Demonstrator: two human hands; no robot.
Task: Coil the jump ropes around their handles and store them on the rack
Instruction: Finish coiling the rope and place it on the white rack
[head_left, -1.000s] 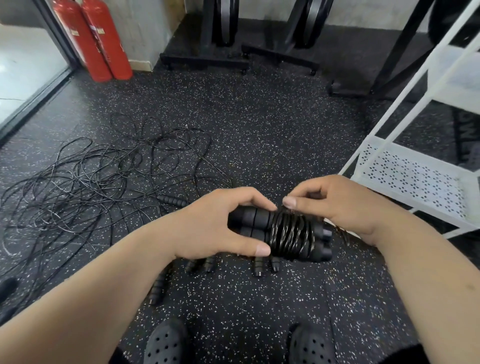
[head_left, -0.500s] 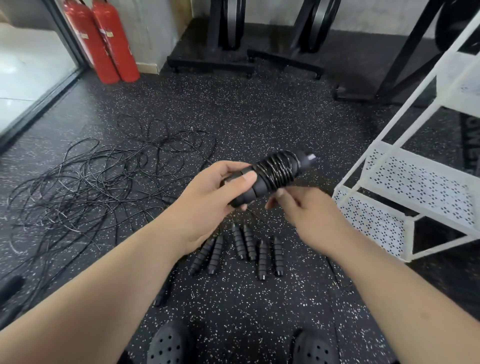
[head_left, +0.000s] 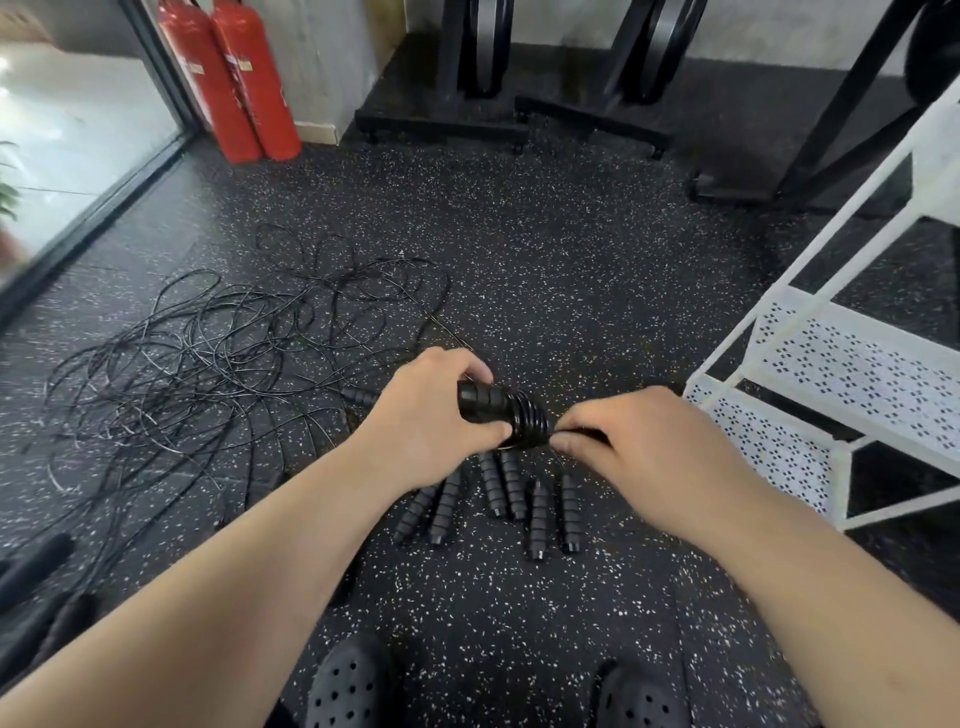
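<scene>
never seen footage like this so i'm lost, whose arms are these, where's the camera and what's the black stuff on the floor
There is no machine here: a person wears a camera on the head, looking forward and down, so the two bare arms are their own. The left hand grips a coiled jump rope, its cord wound around the black handles, and the right hand pinches the cord at the wound end. Below them on the speckled floor lie loose handles side by side, with a tangle of cords to the left. The white rack stands at the right, two red fire extinguishers at the far wall, and the person's black shoes show at the bottom.
</scene>
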